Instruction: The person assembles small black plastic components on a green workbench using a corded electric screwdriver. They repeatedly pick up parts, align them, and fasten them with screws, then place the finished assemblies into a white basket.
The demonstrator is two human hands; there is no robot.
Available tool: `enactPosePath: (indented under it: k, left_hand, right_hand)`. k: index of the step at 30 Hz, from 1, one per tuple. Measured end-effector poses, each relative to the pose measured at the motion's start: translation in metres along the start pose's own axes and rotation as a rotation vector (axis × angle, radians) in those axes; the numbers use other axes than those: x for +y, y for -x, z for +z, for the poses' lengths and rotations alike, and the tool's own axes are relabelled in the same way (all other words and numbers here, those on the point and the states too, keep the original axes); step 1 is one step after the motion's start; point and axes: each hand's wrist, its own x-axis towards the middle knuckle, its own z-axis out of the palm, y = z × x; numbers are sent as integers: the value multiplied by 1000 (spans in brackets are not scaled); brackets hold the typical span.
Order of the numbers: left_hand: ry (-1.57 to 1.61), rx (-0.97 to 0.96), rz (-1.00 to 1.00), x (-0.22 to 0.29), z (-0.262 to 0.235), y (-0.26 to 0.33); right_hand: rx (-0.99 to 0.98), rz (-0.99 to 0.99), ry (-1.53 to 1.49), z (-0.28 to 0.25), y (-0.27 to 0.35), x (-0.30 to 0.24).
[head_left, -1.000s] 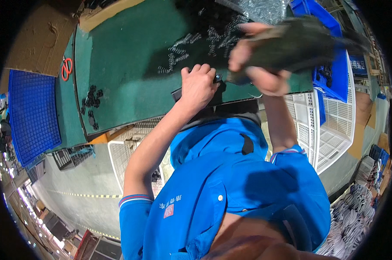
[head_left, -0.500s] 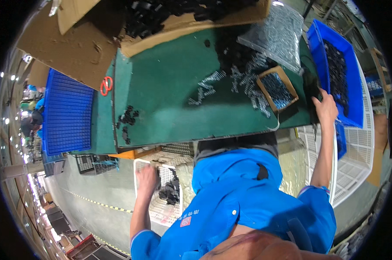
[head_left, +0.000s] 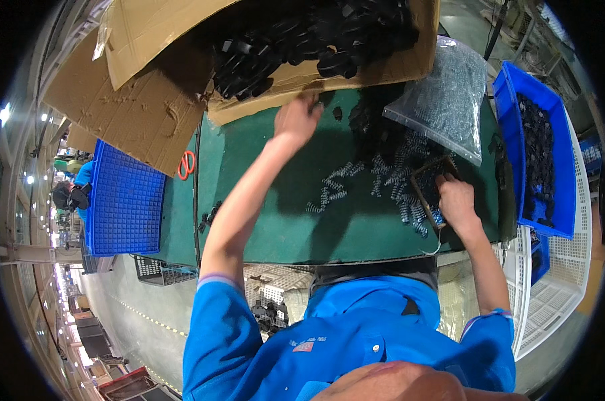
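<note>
My left hand (head_left: 297, 121) is over the far part of the green table, at the near edge of a large cardboard box (head_left: 342, 77) heaped with black plastic parts (head_left: 336, 63). Motion smears its fingers; a dark spot shows at the fingertips, but I cannot make out whether it is a held part. My right hand (head_left: 457, 200) reaches into a small cardboard box (head_left: 419, 194) of small shiny metal pieces, the fingertips down inside and hidden. Loose metal springs (head_left: 336, 184) lie scattered on the table to the left of that small box.
A clear bag of metal springs (head_left: 443, 93) lies at the back right. Beyond the right edge stands a blue bin (head_left: 510, 127) of black parts, by a white crate (head_left: 570, 267). Red scissors (head_left: 186, 165) and another blue bin (head_left: 125, 207) are at left.
My left hand has risen from above the white crate below the table to the large cardboard box. My right hand has moved left from beside the blue bin into the small box.
</note>
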Motion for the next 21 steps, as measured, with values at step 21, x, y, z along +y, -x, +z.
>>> enactPosePath:
  k: [21]
  left_hand:
    - [427,-181,81,9,-14,13]
  right_hand:
    - [759,826,-1181,-65,147,54]
